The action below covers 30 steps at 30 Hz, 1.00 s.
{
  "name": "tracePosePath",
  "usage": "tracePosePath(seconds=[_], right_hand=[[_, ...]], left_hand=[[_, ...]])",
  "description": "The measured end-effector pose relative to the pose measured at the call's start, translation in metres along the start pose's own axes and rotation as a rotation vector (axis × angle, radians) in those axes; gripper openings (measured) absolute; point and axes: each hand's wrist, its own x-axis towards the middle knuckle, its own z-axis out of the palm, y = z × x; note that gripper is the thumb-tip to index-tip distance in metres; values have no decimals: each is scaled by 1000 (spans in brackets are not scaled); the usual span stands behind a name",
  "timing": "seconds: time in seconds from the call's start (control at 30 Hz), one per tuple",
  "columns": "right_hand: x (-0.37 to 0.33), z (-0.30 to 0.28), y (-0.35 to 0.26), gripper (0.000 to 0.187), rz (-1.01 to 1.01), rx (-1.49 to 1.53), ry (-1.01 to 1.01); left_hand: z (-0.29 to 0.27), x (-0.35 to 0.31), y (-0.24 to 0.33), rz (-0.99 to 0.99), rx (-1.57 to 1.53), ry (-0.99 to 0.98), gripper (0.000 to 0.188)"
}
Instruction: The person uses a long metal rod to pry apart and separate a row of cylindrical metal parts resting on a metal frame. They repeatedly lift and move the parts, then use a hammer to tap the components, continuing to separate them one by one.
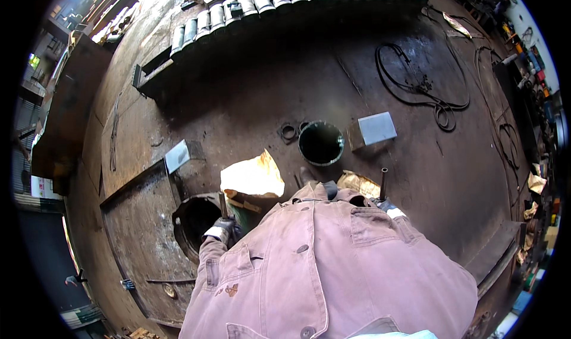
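My left hand (225,227), in a dark glove with a pale cuff, is closed around a dark metal rod (223,205) that sticks up from the fist. It is beside a round opening (194,223) in a metal plate. My right hand (388,207), gloved too and partly hidden by my jacket, is closed on a metal pipe (383,181) with a hollow top end. Just ahead of me a yellowish sheet of paper or card (254,175) lies near the left hand. Crumpled brown paper (360,184) lies near the right hand.
Ahead stands a round dark drum (321,142) between two block-shaped pieces, one grey-topped (377,128) and one on the left (177,155). A row of metal cylinders (250,4) lies on a rack farther off. Black cables (437,104) coil on the floor at right.
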Motion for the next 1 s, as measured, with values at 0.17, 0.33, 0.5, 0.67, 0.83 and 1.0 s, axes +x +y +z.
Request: tracePosePath(seconds=[0.17,0.33,0.5,0.67,0.83,1.0], right_hand=[[53,20,-183,11,45,492,-38],[119,28,-320,15,-75,238,76],[179,33,-400,25,-139,-127,198],[261,42,-422,23,-337,5,354],[317,69,-466,16,-207,237,335],[292,99,-573,25,-238,257,212]], left_hand=[[-8,38,64,-46,41,32,9],[-31,72,140,-95,116,37,8],[-52,143,216,-116,278,6,7],[-88,238,339,-105,387,-33,6],[-159,310,516,-71,342,-88,5],[-168,357,655,19,340,-149,4]])
